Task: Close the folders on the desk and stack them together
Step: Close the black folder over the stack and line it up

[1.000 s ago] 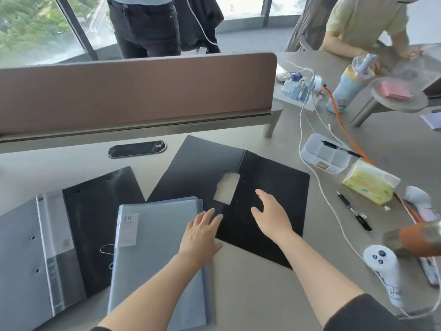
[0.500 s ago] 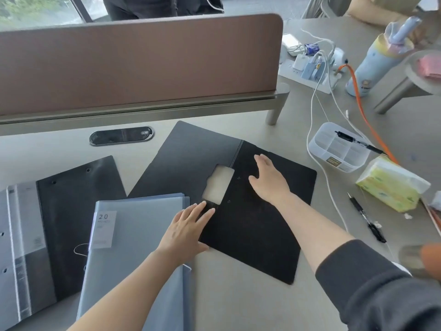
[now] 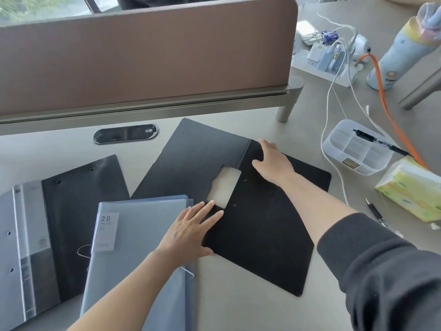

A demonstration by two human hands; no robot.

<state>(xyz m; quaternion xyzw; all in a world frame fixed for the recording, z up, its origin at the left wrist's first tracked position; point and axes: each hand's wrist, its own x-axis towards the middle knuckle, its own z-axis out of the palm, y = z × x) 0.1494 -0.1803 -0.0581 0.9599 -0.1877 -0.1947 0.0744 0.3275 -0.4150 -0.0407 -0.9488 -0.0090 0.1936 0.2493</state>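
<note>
A black folder (image 3: 262,235) lies open and flat in the middle of the desk, with a pale cut-out window near its spine. My right hand (image 3: 273,163) rests flat on its right leaf near the spine's far end, fingers spread. A closed translucent blue folder (image 3: 140,235) with a "20" label lies to the left, overlapping the black folder's corner. My left hand (image 3: 191,232) lies flat across the blue folder's right edge and onto the black folder. A third folder (image 3: 59,223), grey and black, lies open at the far left.
A brown desk divider (image 3: 143,56) runs across the back. To the right lie a clear organiser tray (image 3: 358,149) with a pen, a tissue pack (image 3: 412,192), white and orange cables, a power strip (image 3: 329,58), a pale blue bottle (image 3: 403,44) and a loose pen (image 3: 375,211).
My right hand has slid forward along the black folder toward the far end of its spine. My left hand stays at the blue folder's edge. The view has tilted down and closer.
</note>
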